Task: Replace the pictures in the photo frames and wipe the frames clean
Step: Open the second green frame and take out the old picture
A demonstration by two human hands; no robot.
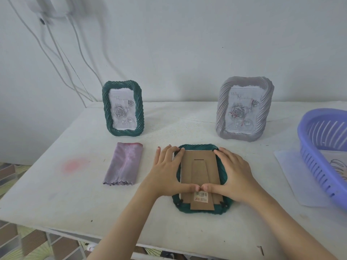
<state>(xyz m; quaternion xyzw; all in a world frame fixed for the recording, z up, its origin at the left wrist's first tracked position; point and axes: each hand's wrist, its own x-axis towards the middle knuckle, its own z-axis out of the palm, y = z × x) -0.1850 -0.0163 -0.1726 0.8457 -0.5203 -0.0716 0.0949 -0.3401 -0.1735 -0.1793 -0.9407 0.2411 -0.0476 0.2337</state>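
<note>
A green photo frame [201,210] lies face down near the table's front, its brown cardboard back [199,169] with a barcode sticker turned up. My left hand [167,171] lies flat over the frame's left edge and my right hand [232,175] over its right edge; both thumbs press on the cardboard and meet near the sticker. A second green frame [123,108] stands upright at the back left and a grey frame [244,109] at the back right, each showing a rose picture. A folded purple cloth [124,163] lies left of my hands.
A purple slotted plastic basket [319,147] sits at the right edge on a sheet of paper [293,175]. White cables [62,57] hang down the wall at the back left. A pink stain [74,165] marks the white table [56,194]. The table's front edge is close below my arms.
</note>
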